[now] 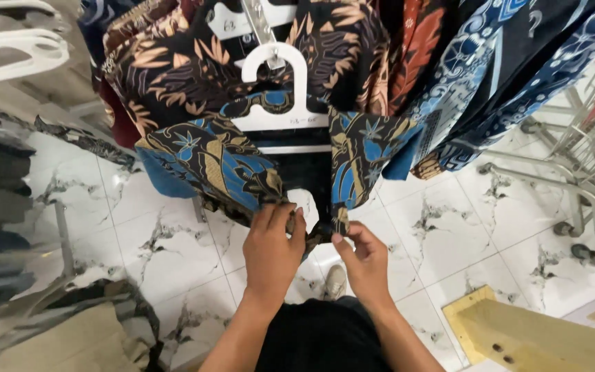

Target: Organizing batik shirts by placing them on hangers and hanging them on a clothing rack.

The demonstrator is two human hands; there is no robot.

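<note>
Below the white plastic hanger (275,96), I see both of my hands raised to the lower front of the blue, tan and black patterned shirt (222,162) that hangs from it. My left hand (273,248) is held back-up with the wrist straight and the forearm running down toward the bottom edge of the view; its fingers are curled together and pinched shut on the hem of the shirt's left panel, under and to the left of the hanger. My right hand (363,262) sits just beside it, under and slightly right of the hanger, tilted inward, with thumb and forefinger closed on the dark edge of the other panel where the two fronts meet. The hands are near each other but not touching. Behind the hanger hang other patterned shirts (173,62), brown and leafy to its left, blue and white to its right. Far below the hanger lies a white marbled tile floor (463,227), and a metal rack frame (587,186) stands well off to the hanger's right.
</note>
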